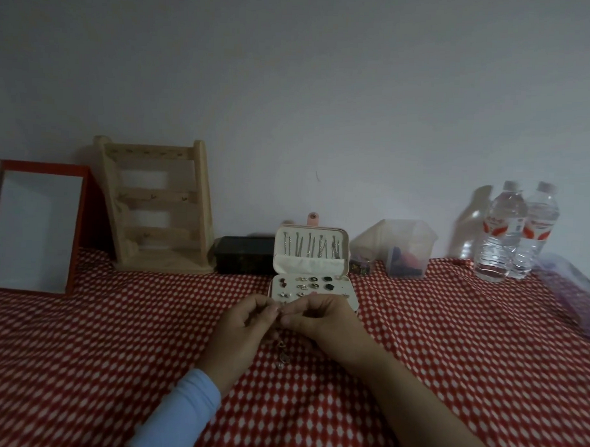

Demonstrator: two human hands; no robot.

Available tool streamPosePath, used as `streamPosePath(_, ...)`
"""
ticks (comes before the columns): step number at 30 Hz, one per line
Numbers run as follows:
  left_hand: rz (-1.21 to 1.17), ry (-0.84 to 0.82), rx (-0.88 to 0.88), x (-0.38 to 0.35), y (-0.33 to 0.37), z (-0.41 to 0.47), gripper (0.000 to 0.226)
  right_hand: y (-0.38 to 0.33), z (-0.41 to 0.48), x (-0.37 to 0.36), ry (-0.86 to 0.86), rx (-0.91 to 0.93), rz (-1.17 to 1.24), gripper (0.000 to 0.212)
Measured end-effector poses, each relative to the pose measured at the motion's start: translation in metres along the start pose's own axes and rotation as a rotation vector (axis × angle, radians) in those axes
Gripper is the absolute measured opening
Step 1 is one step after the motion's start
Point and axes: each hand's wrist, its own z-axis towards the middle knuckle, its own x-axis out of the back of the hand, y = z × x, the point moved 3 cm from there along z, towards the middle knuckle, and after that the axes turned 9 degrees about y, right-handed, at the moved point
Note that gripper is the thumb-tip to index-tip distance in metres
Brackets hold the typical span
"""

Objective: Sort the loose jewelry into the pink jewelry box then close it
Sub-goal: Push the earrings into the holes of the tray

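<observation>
The left hand [246, 325] and right hand [317, 321] pinch a thin chain [281, 358]; it hangs straight down before the open pink box [311, 257].

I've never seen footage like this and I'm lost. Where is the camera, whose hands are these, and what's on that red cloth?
There is no machine here: a person wears one camera on the head, looking forward and down. The left hand, in a pale blue sleeve, and the bare right hand meet and pinch a fine pendant chain that shows below them. Behind them on the red cloth stands the open pink jewelry box, necklaces in its lid, earrings in its base. Farther back: a wooden stand, a red-framed mirror and two water bottles.
</observation>
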Motion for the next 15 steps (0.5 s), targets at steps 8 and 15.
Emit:
streamPosePath(8, 0.046, -0.006, 0.015, -0.002, 0.002, 0.002, 0.019, 0.003, 0.004, 0.001, 0.054, 0.102, -0.058, 0.006)
streamPosePath(15, 0.211, -0.064, -0.092, -0.012, 0.038, 0.04, 0.019, -0.031, 0.033, 0.03, 0.103, 0.105, -0.182, 0.004)
